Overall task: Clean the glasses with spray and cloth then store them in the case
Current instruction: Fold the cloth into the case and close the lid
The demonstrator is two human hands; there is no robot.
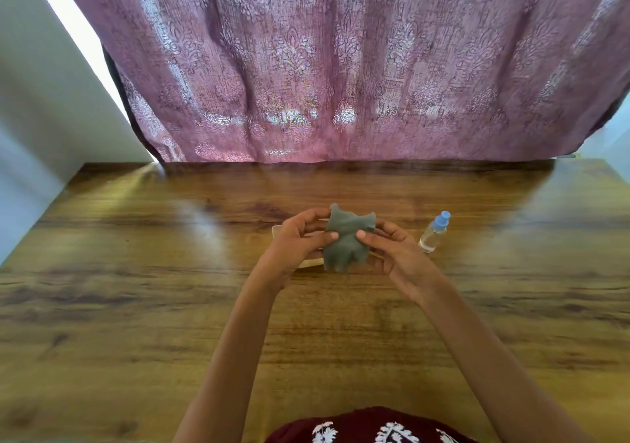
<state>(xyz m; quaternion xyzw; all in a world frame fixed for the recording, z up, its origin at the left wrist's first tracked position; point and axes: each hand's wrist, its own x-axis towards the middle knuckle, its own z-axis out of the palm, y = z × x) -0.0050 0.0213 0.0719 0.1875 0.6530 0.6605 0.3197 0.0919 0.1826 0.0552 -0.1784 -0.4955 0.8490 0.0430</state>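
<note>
1. Nearest the person, below both wrists, a dark patterned garment [358, 425] is showing at the frame's edge, and both forearms are reaching forward over the wooden table [136, 306].
2. Further out, the left hand [296, 241] and right hand [392, 248] are facing each other, close together. Each is pinching the grey cloth [344, 241] between a thumb in front and curled fingers behind.
3. Between the hands, the cloth is hanging bunched, taller than wide, and it is hiding the glasses. I am judging they sit inside it, long axis running hand to hand, but which way they face cannot be told.
4. Just beyond and beneath the left hand, a pale case [278, 229] is lying on the table, mostly covered.
5. Right of the right hand, well apart from it, the spray bottle [434, 234] is sitting with its blue cap at the far end.
6. Beyond everything, a purple curtain [341, 67] is hanging.
7. Progress, as a judgement: spraying looks finished (bottle set aside), wiping is under way, and casing is remaining.
</note>
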